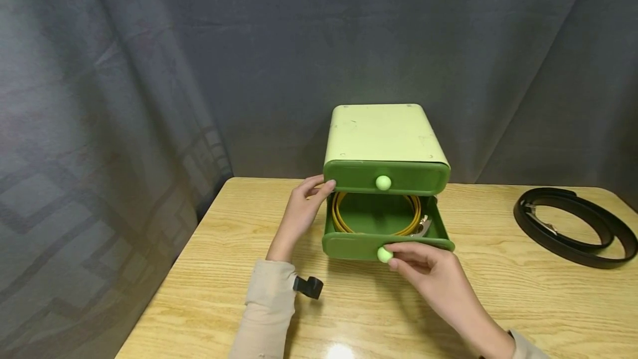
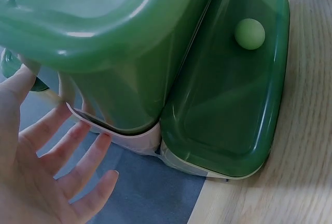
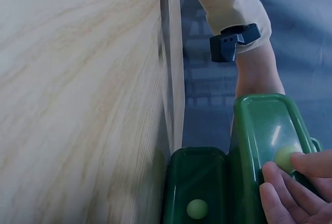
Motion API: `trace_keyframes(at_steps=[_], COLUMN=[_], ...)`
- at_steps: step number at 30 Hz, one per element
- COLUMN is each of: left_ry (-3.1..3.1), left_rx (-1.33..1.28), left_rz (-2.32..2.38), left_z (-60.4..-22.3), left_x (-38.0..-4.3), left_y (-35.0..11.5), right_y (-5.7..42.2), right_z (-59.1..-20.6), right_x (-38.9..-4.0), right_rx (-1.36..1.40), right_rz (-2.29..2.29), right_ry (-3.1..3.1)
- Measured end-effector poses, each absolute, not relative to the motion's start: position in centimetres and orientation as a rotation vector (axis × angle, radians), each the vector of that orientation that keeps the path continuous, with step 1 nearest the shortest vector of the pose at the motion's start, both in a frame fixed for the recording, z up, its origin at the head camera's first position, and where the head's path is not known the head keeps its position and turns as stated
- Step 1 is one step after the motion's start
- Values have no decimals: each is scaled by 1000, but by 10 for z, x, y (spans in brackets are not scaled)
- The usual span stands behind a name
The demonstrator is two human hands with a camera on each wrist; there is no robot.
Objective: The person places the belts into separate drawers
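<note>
A pale-green drawer cabinet (image 1: pixel 381 132) stands on the table, and its middle drawer (image 1: pixel 349 245) is pulled out. My right hand (image 1: pixel 438 276) pinches that drawer's round knob (image 1: pixel 385 254) between thumb and fingers. Inside the drawer lie a coiled yellow cord (image 1: pixel 339 218) and a small silver-grey piece (image 1: pixel 423 226), partly hidden by the front. My left hand (image 1: pixel 302 206) rests against the cabinet's left side, thumb at the edge of the shut top drawer (image 1: pixel 349 176); its fingers extend loosely in the left wrist view. A shut bottom drawer (image 2: pixel 218 105) shows below the pulled-out one.
A coiled black belt (image 1: pixel 588 251) with a metal buckle lies on the wooden table (image 1: pixel 523 309) at the right. Grey curtains (image 1: pixel 279 71) hang behind the cabinet and at the left. A black wrist camera (image 1: pixel 309 287) sticks out from the left sleeve.
</note>
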State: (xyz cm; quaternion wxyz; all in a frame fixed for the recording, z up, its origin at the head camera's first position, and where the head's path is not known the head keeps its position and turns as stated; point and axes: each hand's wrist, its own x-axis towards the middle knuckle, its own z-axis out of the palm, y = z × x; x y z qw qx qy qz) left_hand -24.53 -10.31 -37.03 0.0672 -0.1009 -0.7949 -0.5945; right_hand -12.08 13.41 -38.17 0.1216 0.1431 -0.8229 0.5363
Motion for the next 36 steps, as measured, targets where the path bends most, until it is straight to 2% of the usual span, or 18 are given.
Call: trace_keyframes(at_steps=[11,36], left_ry=[-2396,-2397], left_rx=[-307,-301], left_rz=[-1792,-1801], left_z=[-370,-370], left_x=[-245,-244], left_y=[-103,-103], right_y=[134,132], right_z=[-379,-383], right_x=[-127,-138], right_rx=[335,331], right_rz=[1608,1588], right_ry=[-2447,-2410])
